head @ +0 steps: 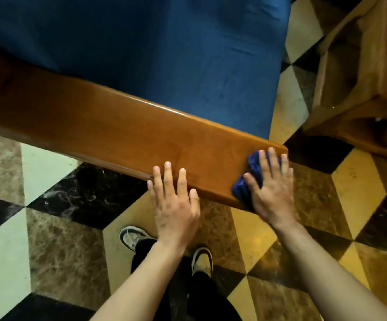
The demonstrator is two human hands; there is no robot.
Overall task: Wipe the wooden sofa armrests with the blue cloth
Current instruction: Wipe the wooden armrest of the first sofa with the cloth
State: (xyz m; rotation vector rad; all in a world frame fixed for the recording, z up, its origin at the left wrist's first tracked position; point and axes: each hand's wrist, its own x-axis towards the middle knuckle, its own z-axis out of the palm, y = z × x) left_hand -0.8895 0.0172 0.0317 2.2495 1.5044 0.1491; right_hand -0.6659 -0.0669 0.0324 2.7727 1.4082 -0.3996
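Right hand lies flat, fingers spread, pressing the bunched cloth onto the front end of the armrest; nothing is clenched. Left hand rests beside it, fingers straight, holding nothing. Risk: the cloth sits at the very corner, so an outward stroke could push it off onto the floor. Count: one armrest in view, one cloth, two hands, two shoes.

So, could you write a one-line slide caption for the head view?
Right hand presses blue cloth on wooden armrest end; left hand rests beside.
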